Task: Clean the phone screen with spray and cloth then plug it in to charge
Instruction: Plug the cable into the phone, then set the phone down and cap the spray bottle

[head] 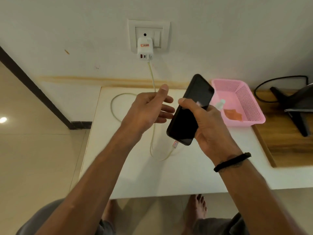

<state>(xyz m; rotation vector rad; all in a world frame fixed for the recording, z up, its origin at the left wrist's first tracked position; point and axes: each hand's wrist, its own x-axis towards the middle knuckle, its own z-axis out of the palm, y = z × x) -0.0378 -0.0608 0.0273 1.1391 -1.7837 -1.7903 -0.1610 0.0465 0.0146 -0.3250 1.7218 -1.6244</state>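
Judging from the head view, you are near the end: your right hand [210, 122] grips the phone [189, 109] above the bench [169, 175], cable connector [175, 143] at its port; left hand [149, 109] open, empty. Spray bottle [220, 103] and cloth [232, 114] lie in the basket [254, 106].

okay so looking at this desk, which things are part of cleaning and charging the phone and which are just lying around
Part of the job: phone in the right hand; charging cable by the open left hand; wall charger; spray bottle and orange cloth in the pink basket.

Lying about: monitor stand, black cord.
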